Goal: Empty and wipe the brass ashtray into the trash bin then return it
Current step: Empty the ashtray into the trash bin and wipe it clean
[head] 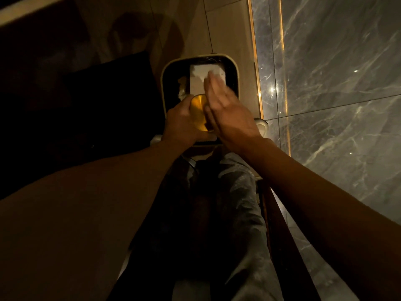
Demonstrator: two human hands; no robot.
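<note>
Both hands over trash bin [235, 68]: left hand [181, 121] grips brass ashtray [198, 112], right hand [227, 109] flat, fingers extended.

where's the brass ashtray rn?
Head view, centre: the brass ashtray is gripped in the left hand over the near edge of the trash bin, with the open right hand against its right side.

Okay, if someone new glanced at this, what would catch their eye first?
Probably the shiny brass ashtray, tipped on edge over the open trash bin at the centre, gripped by the left hand. The right hand, open and flat, is against the ashtray's right side. Inside the bin lies white paper, and a glossy marble wall runs along the right.
</note>
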